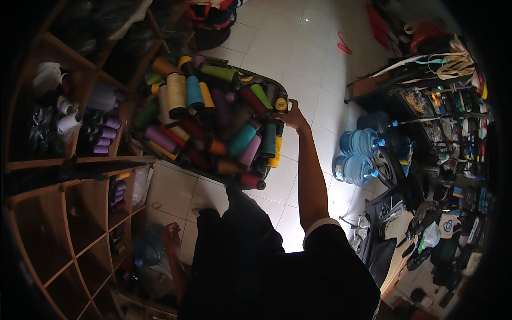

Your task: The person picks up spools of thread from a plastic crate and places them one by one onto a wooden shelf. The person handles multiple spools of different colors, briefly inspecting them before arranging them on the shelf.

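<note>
Pale tiles run across the floor (314, 58) in the head view, wooden shelves (37, 224) on the left, clear blue water bottles (357, 169) standing over on the right. And centre stage, ahead of the person's legs, it's a dark tub (266, 78) heaped with thread spools (194, 93): cream, blue, green, teal, maroon! Right hand (290, 118) is at the tub's right edge, fingers bent over beside a yellow-ended spool (280, 104); whether they grip the rim or that spool, one cannot tell. Left hand (172, 237) hangs low, well apart from the tub, near another bottle (148, 248), fingers loosely bent, nothing visible in them. So where do things stand? Loading looks well along, judging by that heap, yet purple spools (109, 128) sit in the shelves; whether any handling remains can't be judged.
</note>
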Available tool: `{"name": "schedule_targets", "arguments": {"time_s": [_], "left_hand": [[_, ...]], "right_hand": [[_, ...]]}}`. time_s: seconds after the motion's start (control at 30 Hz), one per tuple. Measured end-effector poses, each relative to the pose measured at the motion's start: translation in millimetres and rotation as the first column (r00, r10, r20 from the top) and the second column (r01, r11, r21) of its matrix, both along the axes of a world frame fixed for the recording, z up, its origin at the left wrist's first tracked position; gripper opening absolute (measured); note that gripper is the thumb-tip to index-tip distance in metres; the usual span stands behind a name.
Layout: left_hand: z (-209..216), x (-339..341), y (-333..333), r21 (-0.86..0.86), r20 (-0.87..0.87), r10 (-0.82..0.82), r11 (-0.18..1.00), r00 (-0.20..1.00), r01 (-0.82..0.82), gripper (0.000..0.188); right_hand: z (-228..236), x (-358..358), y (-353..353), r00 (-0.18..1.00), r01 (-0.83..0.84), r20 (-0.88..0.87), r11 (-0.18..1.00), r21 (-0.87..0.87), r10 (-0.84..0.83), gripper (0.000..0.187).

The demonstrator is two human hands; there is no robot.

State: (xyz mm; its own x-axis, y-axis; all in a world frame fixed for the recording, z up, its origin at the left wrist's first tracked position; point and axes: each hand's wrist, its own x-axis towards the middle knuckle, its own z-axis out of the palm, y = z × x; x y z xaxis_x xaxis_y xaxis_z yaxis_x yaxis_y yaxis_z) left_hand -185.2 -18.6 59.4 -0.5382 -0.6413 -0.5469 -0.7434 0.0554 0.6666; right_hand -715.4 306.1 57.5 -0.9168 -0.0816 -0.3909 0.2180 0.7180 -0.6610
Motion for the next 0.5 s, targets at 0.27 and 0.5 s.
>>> {"name": "schedule_targets", "arguments": {"time_s": [0.27, 0.5], "left_hand": [[14, 20, 14, 0.033, -0.034, 0.201, 0.979, 0.979, -0.200, 0.019], [89, -42, 3, -0.164, -0.372, 0.076, 0.976, 0.925, -0.145, 0.018]], "right_hand": [[23, 8, 22, 0.945, 0.267, 0.289, 0.872, -0.410, -0.153, 0.066], [164, 120, -31, 0.991, 0.096, 0.019, 0.597, -0.797, -0.135, 0.063]]}}
